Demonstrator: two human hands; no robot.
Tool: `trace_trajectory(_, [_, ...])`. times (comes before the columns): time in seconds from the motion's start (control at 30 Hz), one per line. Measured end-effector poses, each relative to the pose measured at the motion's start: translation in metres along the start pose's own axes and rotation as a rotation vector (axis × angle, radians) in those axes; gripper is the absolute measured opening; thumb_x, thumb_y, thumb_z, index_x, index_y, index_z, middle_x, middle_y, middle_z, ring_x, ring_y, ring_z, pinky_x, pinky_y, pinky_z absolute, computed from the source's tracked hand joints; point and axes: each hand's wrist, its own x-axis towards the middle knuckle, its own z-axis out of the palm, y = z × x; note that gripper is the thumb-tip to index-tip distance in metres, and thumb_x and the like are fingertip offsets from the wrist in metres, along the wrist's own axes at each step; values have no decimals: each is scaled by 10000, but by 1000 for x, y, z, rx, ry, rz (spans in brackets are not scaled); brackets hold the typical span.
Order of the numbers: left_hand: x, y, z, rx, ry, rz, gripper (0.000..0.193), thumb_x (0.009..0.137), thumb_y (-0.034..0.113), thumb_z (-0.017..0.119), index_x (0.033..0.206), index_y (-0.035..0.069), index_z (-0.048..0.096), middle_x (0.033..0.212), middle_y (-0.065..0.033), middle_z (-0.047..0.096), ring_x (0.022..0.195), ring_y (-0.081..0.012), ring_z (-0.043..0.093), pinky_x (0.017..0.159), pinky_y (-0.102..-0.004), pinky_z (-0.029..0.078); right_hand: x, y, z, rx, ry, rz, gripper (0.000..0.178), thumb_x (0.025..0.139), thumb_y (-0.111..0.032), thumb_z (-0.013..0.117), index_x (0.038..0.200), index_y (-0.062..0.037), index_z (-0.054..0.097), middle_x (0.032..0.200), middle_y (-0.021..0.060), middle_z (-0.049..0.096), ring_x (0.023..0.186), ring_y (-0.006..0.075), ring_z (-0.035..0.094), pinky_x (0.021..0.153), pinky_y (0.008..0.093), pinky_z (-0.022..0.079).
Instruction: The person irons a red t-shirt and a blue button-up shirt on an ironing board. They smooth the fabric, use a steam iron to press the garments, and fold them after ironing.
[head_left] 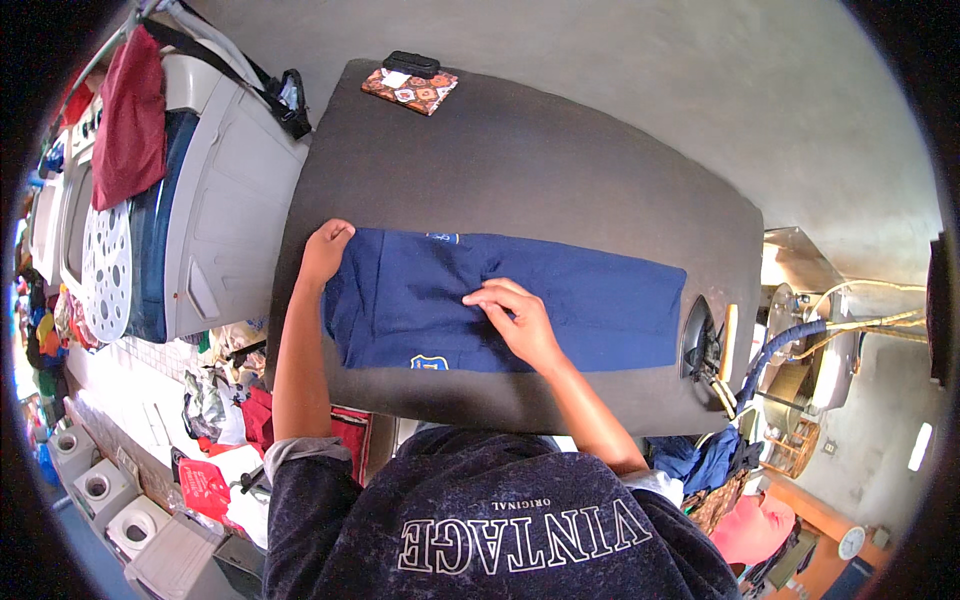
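Note:
A navy blue garment (600,305) lies long and flattened across the dark padded table (520,170). It carries a shield-shaped badge on its near edge and a smaller emblem on its far edge. Creases run through its left half. My left hand (328,248) is closed on the garment's far left corner. Over the middle of the cloth is my right hand (515,315), its fingers stretched toward the left and the fingertips at the fabric. An iron (700,338) rests at the table's right end, just past the garment's right edge.
A patterned booklet (410,92) with a black case (411,64) on it lies at the table's far left. A grey plastic appliance (235,200) stands on the left, a maroon cloth (130,120) hanging by it. Cables and hoses (775,350) run at the right. Clothes (700,465) are heaped nearby.

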Motion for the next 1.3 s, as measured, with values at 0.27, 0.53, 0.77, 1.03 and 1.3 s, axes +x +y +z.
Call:
trace_trajectory(0.27, [7,-29,6,-24,18,41,218,930,205,612,1001,2,641,862,-33,651,817,-110,588,758,-261,461,-9,14,-6,-32,-4,381,179,891,-98,593,1052,-68,665,1022,111,622,895,264,605,797,349,482])
trace_trajectory(0.53, [-7,9,0,82,-22,104,194,883,186,689,986,27,648,863,-24,644,803,-95,573,749,-251,461,41,61,-48,-602,160,89,191,901,-226,590,1017,-88,654,1040,77,615,1095,276,511,924,428,396])
trace_trajectory(0.77, [4,-11,0,-4,28,106,178,924,176,635,1017,25,655,809,-7,608,748,-82,536,728,-240,450,58,85,-50,-607,-39,237,183,911,-265,576,1008,-132,655,1035,50,618,1083,270,523,905,441,379])
trace_trajectory(1.03, [13,-4,-21,-132,-143,66,201,930,179,613,1046,16,631,897,-35,645,855,-104,575,787,-254,448,82,72,-26,-635,-210,112,304,911,-391,579,1008,-112,651,1047,73,601,1076,270,519,923,442,371])
trace_trajectory(1.3, [-68,43,14,456,356,360,112,914,141,544,974,52,576,900,-105,599,881,-308,571,762,-449,438,55,39,-18,-533,228,212,368,914,-287,601,1161,-23,533,1029,147,604,1011,323,543,897,435,413])
